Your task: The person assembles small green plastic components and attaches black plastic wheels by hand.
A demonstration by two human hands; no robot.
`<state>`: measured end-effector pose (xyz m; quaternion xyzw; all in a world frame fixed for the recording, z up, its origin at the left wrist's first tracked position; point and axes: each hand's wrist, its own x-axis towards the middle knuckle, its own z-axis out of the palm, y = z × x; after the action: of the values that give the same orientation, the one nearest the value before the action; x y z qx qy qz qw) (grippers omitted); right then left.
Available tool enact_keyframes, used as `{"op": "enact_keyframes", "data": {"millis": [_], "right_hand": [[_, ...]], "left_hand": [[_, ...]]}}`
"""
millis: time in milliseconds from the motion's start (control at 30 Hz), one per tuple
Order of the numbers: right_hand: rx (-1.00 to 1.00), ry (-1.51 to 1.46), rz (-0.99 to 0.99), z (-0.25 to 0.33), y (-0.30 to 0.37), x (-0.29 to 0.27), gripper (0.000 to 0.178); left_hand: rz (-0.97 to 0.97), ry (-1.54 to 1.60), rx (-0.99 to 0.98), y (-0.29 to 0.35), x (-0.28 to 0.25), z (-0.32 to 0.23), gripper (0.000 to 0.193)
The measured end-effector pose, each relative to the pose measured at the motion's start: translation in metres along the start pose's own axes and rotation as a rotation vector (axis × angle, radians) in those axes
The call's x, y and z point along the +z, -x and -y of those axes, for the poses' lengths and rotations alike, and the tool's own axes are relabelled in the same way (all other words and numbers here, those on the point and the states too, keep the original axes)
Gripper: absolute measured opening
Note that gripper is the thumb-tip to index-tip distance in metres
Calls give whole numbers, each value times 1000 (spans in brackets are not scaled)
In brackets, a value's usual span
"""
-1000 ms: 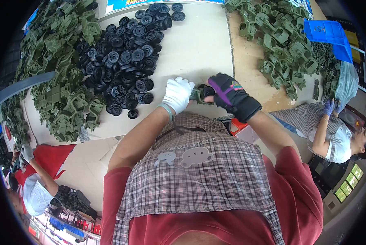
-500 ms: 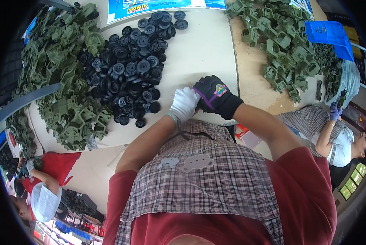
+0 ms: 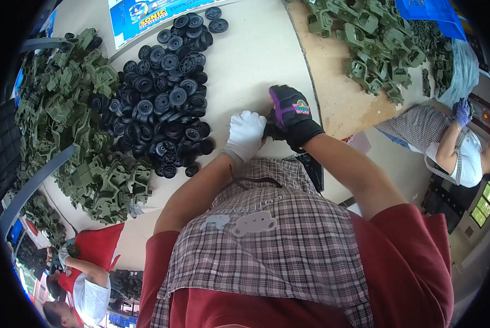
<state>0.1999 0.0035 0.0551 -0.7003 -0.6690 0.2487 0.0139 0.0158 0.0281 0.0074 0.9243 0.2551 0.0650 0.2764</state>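
My left hand, in a white glove, is closed in a fist just above the table's near edge. Right beside it is my right hand, in a black glove with purple trim, its fingers curled inward. Something dark shows between the two hands, and whether it is a small part or the black glove's thumb is unclear. Whatever either hand grips is hidden by the gloves. To the left of my hands lies a heap of black toy wheels.
Olive-green plastic toy vehicle parts are piled at the far left, with more green parts at the right. A blue printed box stands at the back. Co-workers sit on both sides, one with a purple-gloved hand.
The whole view has turned and shifted slightly. My right hand has drawn a little away from my left, and its knuckles have rolled. Both hands stay near the table's edge.
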Motion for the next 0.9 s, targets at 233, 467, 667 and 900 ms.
{"op": "enact_keyframes", "data": {"millis": [233,467,667,900], "right_hand": [[-375,138,220,8,-7,-15,47],[626,-852,123,-56,15,37,27],[124,-814,16,-91,-41,-34,35],[-291,74,-377,-14,-177,-52,54]], "left_hand": [[69,-110,-71,1,-6,-9,39],[249,-231,30,-18,-23,-2,25],[-206,-280,-142,-24,-39,-9,56],[-750,498,-784,-2,38,-54,108]]}}
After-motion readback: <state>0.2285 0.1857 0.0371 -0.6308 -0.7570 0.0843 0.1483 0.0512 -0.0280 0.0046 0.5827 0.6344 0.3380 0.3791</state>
